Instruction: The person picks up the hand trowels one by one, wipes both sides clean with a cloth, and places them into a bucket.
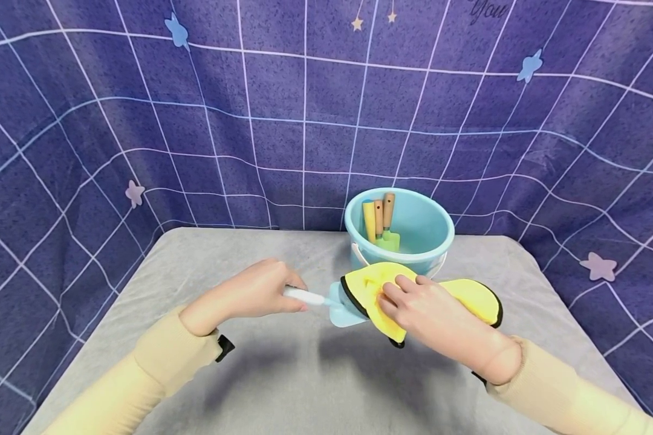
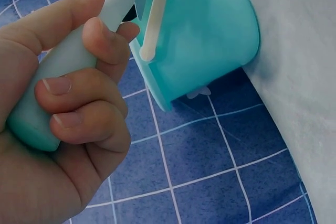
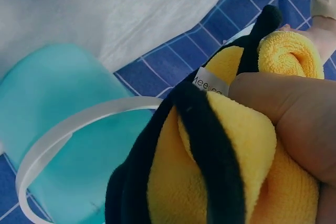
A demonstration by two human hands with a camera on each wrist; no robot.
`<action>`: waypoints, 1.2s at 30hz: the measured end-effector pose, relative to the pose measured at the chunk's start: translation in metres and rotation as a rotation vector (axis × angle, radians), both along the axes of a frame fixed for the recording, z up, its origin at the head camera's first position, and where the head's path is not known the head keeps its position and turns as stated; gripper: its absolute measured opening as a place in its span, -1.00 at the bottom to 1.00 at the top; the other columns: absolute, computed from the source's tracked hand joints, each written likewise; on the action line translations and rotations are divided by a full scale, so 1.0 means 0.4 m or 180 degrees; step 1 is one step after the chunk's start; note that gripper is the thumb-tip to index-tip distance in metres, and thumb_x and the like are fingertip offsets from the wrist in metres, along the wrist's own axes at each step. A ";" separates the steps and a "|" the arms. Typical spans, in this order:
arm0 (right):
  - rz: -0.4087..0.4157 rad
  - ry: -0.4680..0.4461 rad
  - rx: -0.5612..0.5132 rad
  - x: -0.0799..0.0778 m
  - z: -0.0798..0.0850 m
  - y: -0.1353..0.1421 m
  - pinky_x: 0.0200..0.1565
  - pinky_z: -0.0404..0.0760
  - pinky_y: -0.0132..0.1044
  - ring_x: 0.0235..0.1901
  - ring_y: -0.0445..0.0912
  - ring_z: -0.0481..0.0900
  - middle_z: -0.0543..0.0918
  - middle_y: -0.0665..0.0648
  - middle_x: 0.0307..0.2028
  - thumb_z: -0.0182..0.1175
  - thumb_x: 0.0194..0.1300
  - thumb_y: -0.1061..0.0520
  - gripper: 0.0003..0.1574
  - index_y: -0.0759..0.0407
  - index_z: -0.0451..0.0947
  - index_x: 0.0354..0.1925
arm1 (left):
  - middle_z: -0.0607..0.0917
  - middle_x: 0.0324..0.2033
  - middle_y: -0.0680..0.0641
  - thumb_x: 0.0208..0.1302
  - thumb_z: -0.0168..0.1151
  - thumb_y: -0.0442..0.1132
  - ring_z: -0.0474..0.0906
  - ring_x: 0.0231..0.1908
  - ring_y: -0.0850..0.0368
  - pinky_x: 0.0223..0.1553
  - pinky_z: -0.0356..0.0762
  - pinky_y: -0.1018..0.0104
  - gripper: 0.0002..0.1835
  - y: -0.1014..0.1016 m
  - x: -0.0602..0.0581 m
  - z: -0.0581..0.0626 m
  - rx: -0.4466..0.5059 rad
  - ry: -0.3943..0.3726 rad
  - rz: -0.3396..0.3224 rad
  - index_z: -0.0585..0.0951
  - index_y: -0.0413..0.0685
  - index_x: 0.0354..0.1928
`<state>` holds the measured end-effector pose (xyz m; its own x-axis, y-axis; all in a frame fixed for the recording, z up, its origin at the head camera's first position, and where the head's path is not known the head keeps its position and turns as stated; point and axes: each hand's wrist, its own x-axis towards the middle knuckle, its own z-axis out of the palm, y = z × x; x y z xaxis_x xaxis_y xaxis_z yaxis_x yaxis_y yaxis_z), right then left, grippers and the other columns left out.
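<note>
My left hand (image 1: 261, 290) grips the pale handle of a small light-blue shovel (image 1: 345, 315), fingers curled round it in the left wrist view. The shovel's flat blade points right, above the table. My right hand (image 1: 430, 308) holds a yellow cloth (image 1: 378, 290) with black edging, bunched under its fingers and draped over part of the blade. One end of the cloth hangs out on the far side of the right wrist. A white label on the cloth shows in the right wrist view. The part of the blade under the cloth is hidden.
Just behind the hands stands a light-blue bucket (image 1: 408, 257) with a white handle. Inside lean wooden-handled tools (image 1: 389, 208) with green blades and one yellow handle (image 1: 369, 221). A grey cloth covers the table (image 1: 239, 393). A purple gridded curtain (image 1: 283, 145) hangs behind and at both sides.
</note>
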<state>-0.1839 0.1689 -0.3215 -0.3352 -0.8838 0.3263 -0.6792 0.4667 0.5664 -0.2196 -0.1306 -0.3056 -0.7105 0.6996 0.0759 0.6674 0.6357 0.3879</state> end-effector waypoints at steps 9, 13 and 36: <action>0.0040 -0.0076 -0.0163 -0.001 -0.013 0.022 -0.51 0.21 -0.32 -0.51 -0.05 0.26 0.36 0.04 -0.49 -0.52 0.21 0.42 -0.43 0.15 0.46 -0.40 | 0.53 -0.63 0.27 0.03 0.40 -0.14 0.30 -0.64 0.40 -0.54 0.36 0.47 -0.95 -0.028 0.007 -0.014 0.0036 -0.0143 0.0011 0.71 0.14 -0.43; 0.0035 -0.0091 -0.0185 -0.001 -0.017 0.031 -0.50 0.24 -0.31 -0.50 -0.05 0.27 0.35 0.03 -0.49 -0.47 0.21 0.41 -0.49 0.14 0.44 -0.40 | 0.54 -0.61 0.28 0.05 0.39 -0.12 0.30 -0.61 0.40 -0.53 0.36 0.47 -0.95 -0.038 0.009 -0.015 0.0059 -0.0107 -0.0009 0.71 0.15 -0.42; -0.0019 -0.0486 -0.0785 -0.033 -0.072 0.094 -0.38 0.56 -0.21 -0.27 -0.06 0.54 0.60 0.04 -0.26 0.09 -0.08 0.43 -0.59 0.15 0.57 -0.21 | 0.55 -0.62 0.26 0.08 0.37 -0.13 0.28 -0.65 0.42 -0.61 0.35 0.47 -0.85 -0.082 0.034 0.053 0.0162 0.0042 0.0133 0.74 0.05 -0.29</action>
<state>-0.1969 0.2067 -0.3503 -0.4020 -0.7819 0.4766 -0.7447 0.5820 0.3267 -0.2060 -0.1632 -0.2843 -0.7378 0.6643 0.1202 0.6459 0.6428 0.4118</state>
